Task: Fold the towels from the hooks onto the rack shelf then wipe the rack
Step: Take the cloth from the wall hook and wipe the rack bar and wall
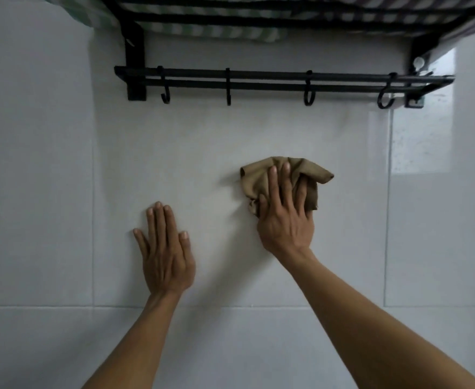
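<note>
- Two bare forearms rise from 6 o'clock toward a white tiled wall.
- Left hand, at about 7 o'clock from frame centre: flat on the tile, fingers straight and close together, thumb set apart. Holds nothing.
- Right hand, at about 4 o'clock from centre: presses a bunched tan cloth against the wall. Fore and middle fingers lie straight over the cloth; the other fingers curl into its folds, thumb at its lower left edge.
- Cloth sticks out past the fingertips toward 12 and 2 o'clock. It sits on the tile well below the rack, not touching it.
- Black metal rack fixed to the wall at 12 o'clock, spanning most of the width.
- Lower rail carries four black hooks; all hang bare.
- Rack shelf at the top edge, seen from underneath: a green-and-white striped towel lies on the bars at left; a darker striped towel lies at right, blurred, one edge drooping past the right bracket.
- Grout lines: one horizontal low on the wall, verticals at 9 and 3 o'clock.
</note>
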